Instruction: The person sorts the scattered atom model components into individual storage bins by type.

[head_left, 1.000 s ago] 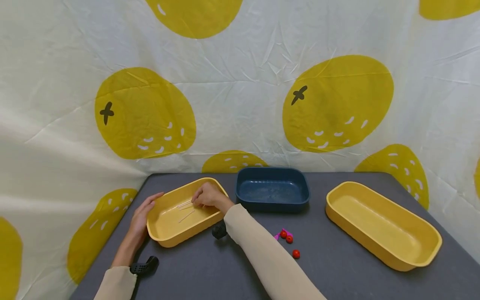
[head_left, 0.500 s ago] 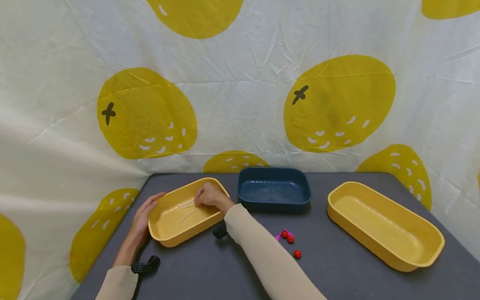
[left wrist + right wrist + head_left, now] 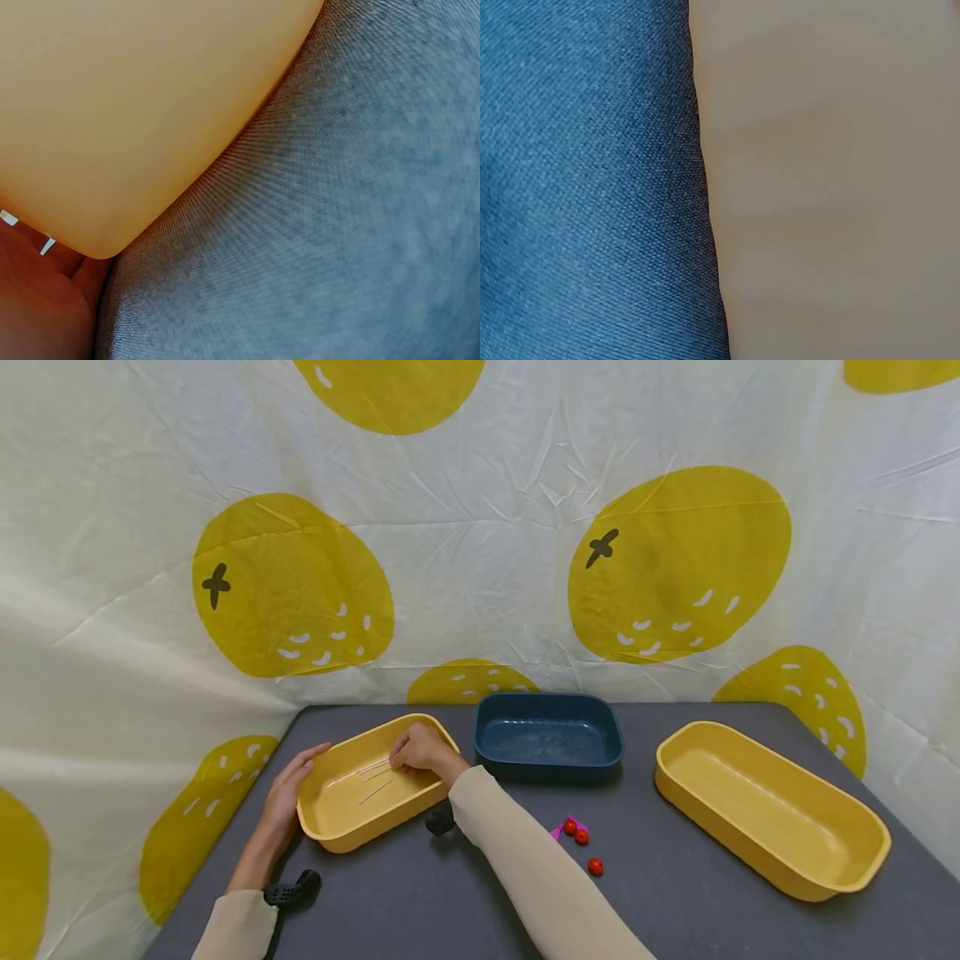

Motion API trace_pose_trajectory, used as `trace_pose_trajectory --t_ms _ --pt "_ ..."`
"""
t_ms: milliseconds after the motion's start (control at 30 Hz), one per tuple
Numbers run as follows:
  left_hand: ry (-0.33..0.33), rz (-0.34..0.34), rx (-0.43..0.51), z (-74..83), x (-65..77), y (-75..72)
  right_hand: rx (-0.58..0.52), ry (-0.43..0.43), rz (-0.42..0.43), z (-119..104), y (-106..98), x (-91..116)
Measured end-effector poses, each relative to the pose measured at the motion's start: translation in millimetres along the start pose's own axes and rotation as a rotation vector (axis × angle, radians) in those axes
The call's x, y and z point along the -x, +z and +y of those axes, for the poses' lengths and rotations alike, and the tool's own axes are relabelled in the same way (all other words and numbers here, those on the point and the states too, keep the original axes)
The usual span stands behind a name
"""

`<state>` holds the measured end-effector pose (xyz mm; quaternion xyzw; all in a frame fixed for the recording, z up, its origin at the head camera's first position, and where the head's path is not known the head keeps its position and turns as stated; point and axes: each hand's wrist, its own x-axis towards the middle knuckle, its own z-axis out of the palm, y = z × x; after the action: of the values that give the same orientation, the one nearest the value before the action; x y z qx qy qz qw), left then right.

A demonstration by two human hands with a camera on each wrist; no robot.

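A yellow rectangular tray (image 3: 330,822) sits at the left of the table in the head view. My left hand (image 3: 282,793) rests along its left end, fingers stretched beside the outer wall; the left wrist view shows that palm (image 3: 37,300) beside the tray's wall (image 3: 135,112). Reaching over the near right rim, my right hand (image 3: 422,752) has curled fingers low inside the tray. Its fingertips pinch at the end of a thin pale stick (image 3: 373,767). Another thin stick (image 3: 376,791) lies nearer on the tray floor. The right wrist view shows only the tray's outer wall (image 3: 840,180) and the tablecloth.
A dark blue tray (image 3: 547,772) stands at the back centre, close to the right forearm. A longer yellow tray (image 3: 765,852) stands at the right. Small red balls (image 3: 596,867) and pink pieces (image 3: 576,823) lie beside the right sleeve. A patterned curtain (image 3: 480,593) hangs behind.
The right fingers have stayed at nearly the same spot in the tray, and the sticks beside them have shifted slightly apart. The left hand and the trays have not visibly moved on the table.
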<state>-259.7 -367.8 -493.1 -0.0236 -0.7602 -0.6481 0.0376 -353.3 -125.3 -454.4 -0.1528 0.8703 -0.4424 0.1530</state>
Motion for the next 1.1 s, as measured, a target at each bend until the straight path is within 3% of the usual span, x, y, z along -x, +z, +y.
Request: trace_pose_trajectory --t_ms 700,1100 --pt "-0.007 0.004 -0.004 -0.2 0.0 0.6 -0.012 -0.006 0.0 -0.2 -1.1 -1.1" --pt "-0.002 0.003 -0.011 0.1 0.9 -0.3 -0.128 -0.184 -0.068 0.1 -7.5 0.0"
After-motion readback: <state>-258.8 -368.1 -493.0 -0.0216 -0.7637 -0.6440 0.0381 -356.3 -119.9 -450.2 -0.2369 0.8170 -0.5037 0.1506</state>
